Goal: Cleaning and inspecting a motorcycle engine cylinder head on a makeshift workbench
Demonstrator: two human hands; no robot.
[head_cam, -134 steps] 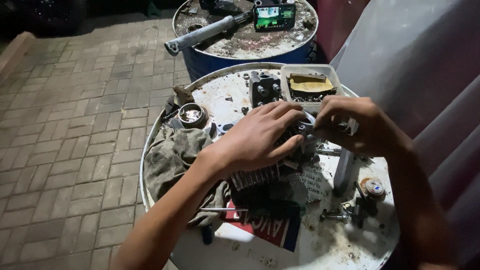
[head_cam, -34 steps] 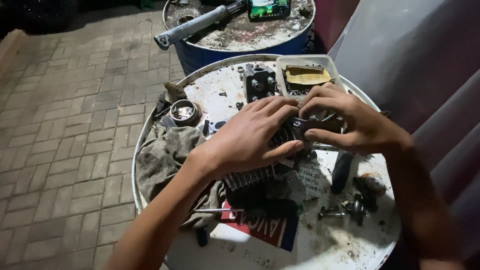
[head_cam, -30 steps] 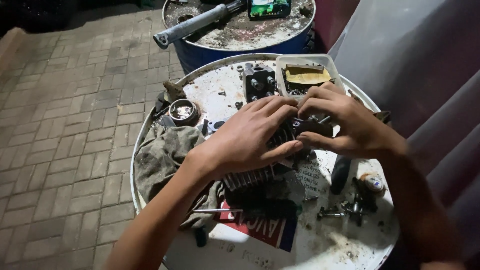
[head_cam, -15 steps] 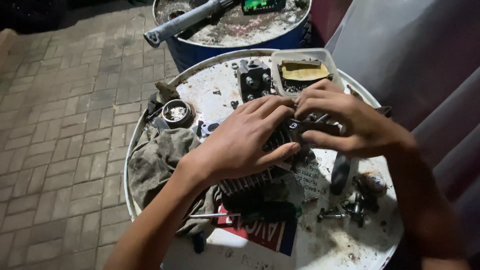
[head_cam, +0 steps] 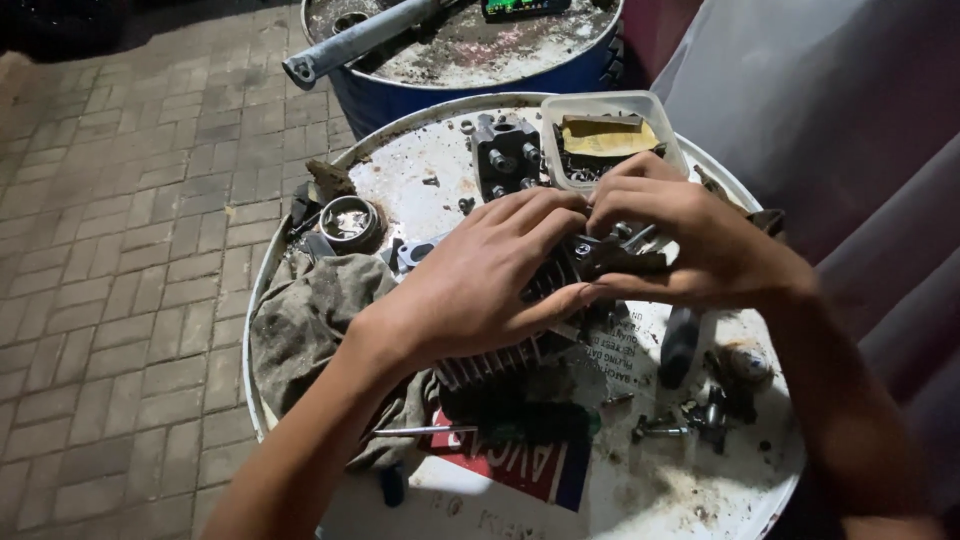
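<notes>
A dark finned engine cylinder head [head_cam: 505,352] rests on a white drum top [head_cam: 430,170]. My left hand [head_cam: 480,285] lies flat over it and grips its upper side. My right hand [head_cam: 690,245] is closed around small metal parts at the head's right end, its fingertips meeting those of the left hand. What sits between the fingers is mostly hidden.
A dirty grey rag [head_cam: 310,320] lies at the left. A round metal ring [head_cam: 350,220], a dark metal block [head_cam: 505,155] and a clear plastic tub [head_cam: 610,140] stand behind. Loose bolts [head_cam: 690,420], a dark handle [head_cam: 680,345] and a screwdriver [head_cam: 470,430] lie near. A blue drum [head_cam: 460,50] carries a grey tube [head_cam: 360,40].
Both hands stay on the cylinder head with only small finger shifts. The view has drifted slightly, so the drum sits a little lower in the picture.
</notes>
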